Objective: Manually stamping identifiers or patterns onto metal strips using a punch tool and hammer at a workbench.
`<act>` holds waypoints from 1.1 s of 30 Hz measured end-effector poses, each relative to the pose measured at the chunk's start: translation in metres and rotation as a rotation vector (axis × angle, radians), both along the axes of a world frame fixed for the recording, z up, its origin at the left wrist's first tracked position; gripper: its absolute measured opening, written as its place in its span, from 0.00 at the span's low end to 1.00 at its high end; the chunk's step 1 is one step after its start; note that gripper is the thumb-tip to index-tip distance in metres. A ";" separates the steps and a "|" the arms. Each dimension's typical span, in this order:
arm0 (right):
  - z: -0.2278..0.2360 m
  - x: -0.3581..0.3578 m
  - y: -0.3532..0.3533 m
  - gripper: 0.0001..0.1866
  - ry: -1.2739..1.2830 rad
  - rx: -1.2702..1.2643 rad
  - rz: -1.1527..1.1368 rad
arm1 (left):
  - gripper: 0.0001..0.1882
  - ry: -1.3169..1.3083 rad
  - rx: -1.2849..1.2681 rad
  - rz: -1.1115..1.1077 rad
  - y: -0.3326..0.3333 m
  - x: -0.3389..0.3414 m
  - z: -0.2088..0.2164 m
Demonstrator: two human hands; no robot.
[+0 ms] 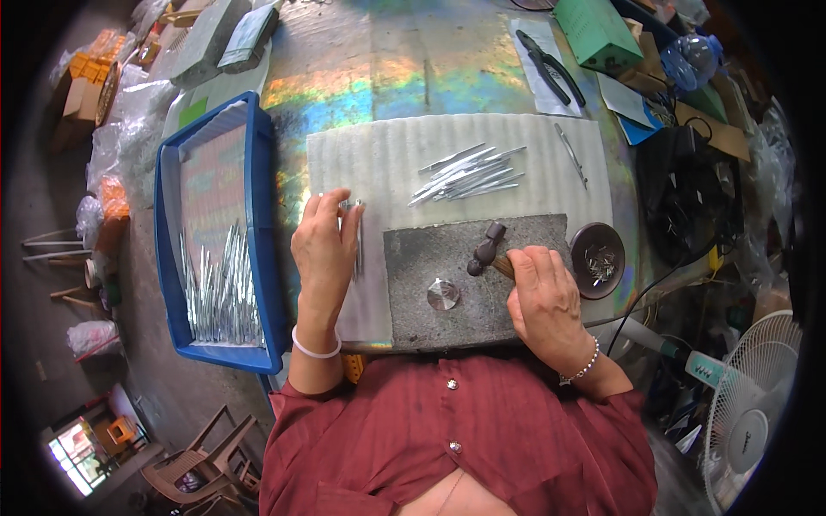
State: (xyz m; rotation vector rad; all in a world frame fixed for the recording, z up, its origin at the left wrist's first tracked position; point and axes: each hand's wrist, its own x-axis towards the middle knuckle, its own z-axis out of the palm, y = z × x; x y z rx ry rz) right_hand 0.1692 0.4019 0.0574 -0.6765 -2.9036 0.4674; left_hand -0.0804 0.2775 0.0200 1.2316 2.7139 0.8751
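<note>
My right hand (544, 292) is clenched around the handle of a small hammer (486, 249), whose dark head points away from me over a grey stone slab (422, 249). On that slab, just left of my right hand, sits a small shiny metal cone (443, 294). My left hand (325, 245) rests at the slab's left edge on a white ribbed mat (379, 155), fingers curled around a thin metal strip (358, 241) that lies along the fingertips. Right of the slab is a round dark dish (598, 258) of small metal pieces. Further out on the mat lies a loose bundle of silver strips (469, 175). To my left, a blue tray (258, 224) holds more strips. Black pliers (551, 67) lie at the far side of the counter (370, 69).
</note>
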 end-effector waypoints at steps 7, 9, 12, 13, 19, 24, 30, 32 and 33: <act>-0.002 0.020 0.006 0.19 0.179 -0.414 -0.098 | 0.08 -0.237 -0.032 -0.381 0.097 -0.014 -0.021; 0.000 0.029 0.008 0.14 0.391 -0.501 -0.131 | 0.08 -0.225 -0.138 -0.446 0.111 -0.013 -0.029; 0.016 0.049 0.022 0.11 0.350 -0.555 -0.293 | 0.08 -0.189 -0.265 -0.473 0.116 -0.020 -0.030; 0.018 0.058 0.030 0.11 0.276 -0.559 -0.363 | 0.08 -0.193 -0.263 -0.488 0.114 -0.020 -0.029; 0.008 0.091 0.084 0.10 0.414 -0.469 -0.623 | 0.08 -0.139 -0.092 -0.439 0.099 -0.011 -0.008; -0.022 0.108 0.108 0.10 0.338 -0.387 -0.510 | 0.05 -0.363 0.177 -0.287 0.046 0.013 0.049; -0.040 0.101 0.105 0.09 0.127 -0.256 -0.403 | 0.07 -0.324 0.185 -0.257 -0.018 0.050 0.092; -0.043 0.098 0.106 0.10 0.104 -0.237 -0.397 | 0.08 -0.216 0.140 -0.284 -0.029 0.058 0.099; -0.044 0.096 0.107 0.09 0.046 -0.188 -0.386 | 0.09 -0.189 0.109 -0.306 -0.033 0.061 0.101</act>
